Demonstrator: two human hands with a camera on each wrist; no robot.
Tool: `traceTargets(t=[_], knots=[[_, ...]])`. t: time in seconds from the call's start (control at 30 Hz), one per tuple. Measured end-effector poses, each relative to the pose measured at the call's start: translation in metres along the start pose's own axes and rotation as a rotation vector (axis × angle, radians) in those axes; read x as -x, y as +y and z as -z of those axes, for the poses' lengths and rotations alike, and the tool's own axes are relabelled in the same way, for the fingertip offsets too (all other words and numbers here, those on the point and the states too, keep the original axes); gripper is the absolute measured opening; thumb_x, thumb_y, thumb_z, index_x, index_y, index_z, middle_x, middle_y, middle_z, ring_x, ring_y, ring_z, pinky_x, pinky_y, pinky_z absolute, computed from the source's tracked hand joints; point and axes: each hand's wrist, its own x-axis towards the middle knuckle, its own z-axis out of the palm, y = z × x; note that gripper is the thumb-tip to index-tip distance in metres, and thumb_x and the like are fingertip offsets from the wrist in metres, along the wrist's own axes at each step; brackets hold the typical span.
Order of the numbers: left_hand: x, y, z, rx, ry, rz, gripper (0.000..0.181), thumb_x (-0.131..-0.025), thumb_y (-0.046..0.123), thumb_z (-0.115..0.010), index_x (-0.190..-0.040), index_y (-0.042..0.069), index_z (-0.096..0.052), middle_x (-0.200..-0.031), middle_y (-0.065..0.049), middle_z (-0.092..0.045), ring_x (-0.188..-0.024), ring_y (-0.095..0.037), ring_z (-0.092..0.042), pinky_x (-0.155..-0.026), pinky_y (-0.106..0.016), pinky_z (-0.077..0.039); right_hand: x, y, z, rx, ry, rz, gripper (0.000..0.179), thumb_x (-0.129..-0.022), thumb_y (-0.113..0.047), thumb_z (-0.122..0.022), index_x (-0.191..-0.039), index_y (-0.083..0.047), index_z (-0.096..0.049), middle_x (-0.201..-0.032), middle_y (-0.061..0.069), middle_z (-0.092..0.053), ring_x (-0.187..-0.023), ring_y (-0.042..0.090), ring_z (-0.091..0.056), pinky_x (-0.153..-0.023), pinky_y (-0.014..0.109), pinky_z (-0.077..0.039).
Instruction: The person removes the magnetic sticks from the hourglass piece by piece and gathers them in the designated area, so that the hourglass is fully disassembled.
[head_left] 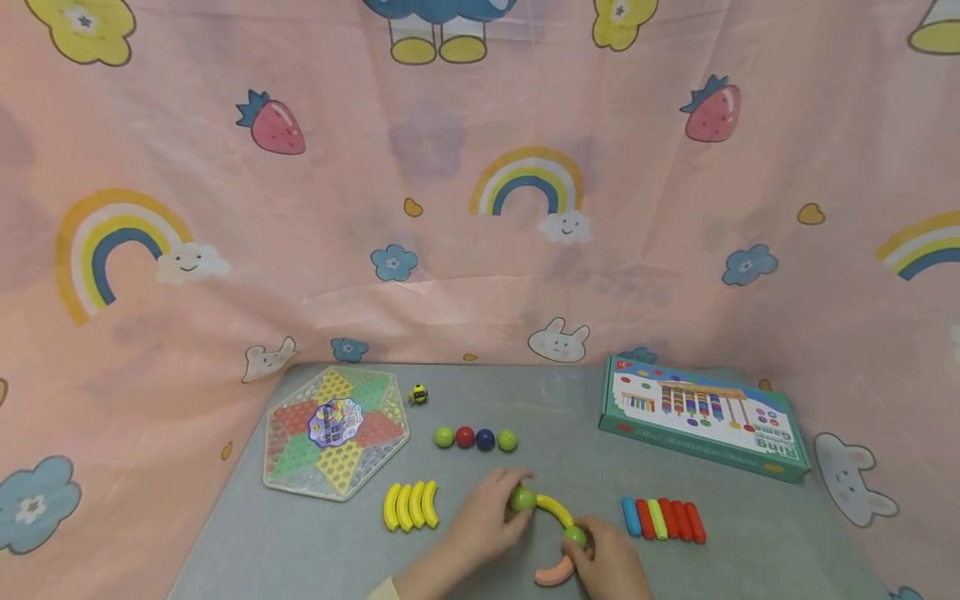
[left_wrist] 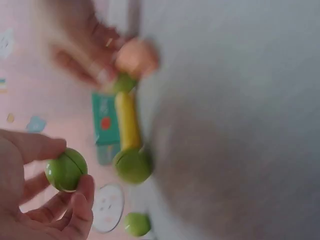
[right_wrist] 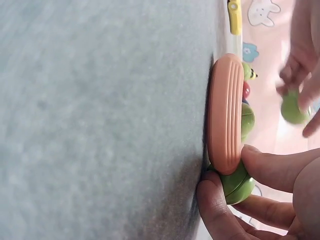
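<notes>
My left hand (head_left: pixel 491 515) pinches a green ball (left_wrist: pixel 66 170) between thumb and fingertips, raised off the table. In the head view it overlaps the end of a curved chain, where another green ball (left_wrist: pixel 132 166) meets a yellow banana-shaped piece (head_left: pixel 555 508). At that piece's other end, my right hand (head_left: pixel 611 560) grips a green ball (head_left: pixel 575 537) low at the tabletop, thumb and fingers on either side. A ridged, curved salmon-pink piece (right_wrist: pixel 226 115) touches this ball and lies on the grey table (head_left: pixel 480 575). The left wrist view is partly blurred.
Several yellow banana-shaped pieces (head_left: pixel 410 506) lie left of my hands; several coloured sticks (head_left: pixel 663 520) lie right. Behind are a row of balls (head_left: pixel 476 438), a small bee figure (head_left: pixel 418 394), a hexagonal game board (head_left: pixel 337 433) and a green game box (head_left: pixel 703 417). A patterned pink cloth (head_left: pixel 480 317) hangs behind.
</notes>
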Motion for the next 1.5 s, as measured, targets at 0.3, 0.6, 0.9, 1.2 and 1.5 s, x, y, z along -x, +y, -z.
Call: traceTargets(t=[0.3, 0.6, 0.9, 1.2, 1.5], knots=[[-0.074, -0.017, 0.012, -0.226, 0.106, -0.046, 0.034, -0.086, 0.031, -0.081, -0.118, 0.02, -0.072, -0.113, 0.008, -0.07, -0.103, -0.012, -0.052, -0.087, -0.03, -0.044, 0.004, 0.001, 0.001, 0.001, 0.036, 0.017, 0.037, -0.088, -0.026, -0.078, -0.113, 0.001, -0.069, -0.076, 0.001, -0.056, -0.067, 0.015, -0.049, -0.059, 0.029, -0.041], [-0.1, -0.039, -0.003, -0.329, 0.002, -0.013, 0.035, -0.085, 0.032, -0.083, -0.117, 0.021, -0.074, -0.113, 0.008, -0.071, -0.112, -0.014, -0.05, -0.091, -0.037, -0.032, 0.004, 0.0, -0.002, -0.007, 0.021, 0.013, 0.037, -0.088, -0.025, -0.078, -0.114, -0.001, -0.069, -0.082, 0.0, -0.059, -0.07, 0.015, -0.051, -0.062, 0.03, -0.044], [-0.097, -0.033, -0.003, -0.436, 0.012, -0.051, 0.056, -0.087, 0.035, -0.079, -0.137, 0.022, -0.06, -0.134, 0.002, -0.063, -0.126, -0.022, -0.048, -0.103, -0.048, -0.032, 0.003, 0.001, -0.003, 0.017, 0.049, 0.037, 0.037, -0.088, -0.027, -0.079, -0.112, -0.001, -0.069, -0.086, 0.0, -0.062, -0.071, 0.014, -0.05, -0.062, 0.03, -0.044], [-0.049, -0.014, 0.004, -0.259, -0.054, -0.091, 0.045, -0.089, 0.034, -0.075, -0.132, 0.021, -0.064, -0.128, 0.005, -0.064, -0.117, -0.015, -0.059, -0.098, -0.037, -0.051, 0.001, 0.002, -0.003, 0.032, 0.036, 0.025, 0.039, -0.088, -0.029, -0.079, -0.113, -0.001, -0.069, -0.091, 0.002, -0.064, -0.074, 0.015, -0.052, -0.066, 0.033, -0.046], [-0.016, -0.018, -0.022, -0.185, -0.202, 0.093, 0.03, -0.082, 0.024, -0.081, -0.111, 0.021, -0.071, -0.104, 0.008, -0.066, -0.095, -0.007, -0.058, -0.084, -0.03, -0.051, 0.002, 0.004, -0.002, 0.048, 0.04, 0.046, 0.035, -0.087, -0.029, -0.079, -0.11, -0.004, -0.07, -0.09, 0.001, -0.064, -0.074, 0.014, -0.052, -0.066, 0.033, -0.046]])
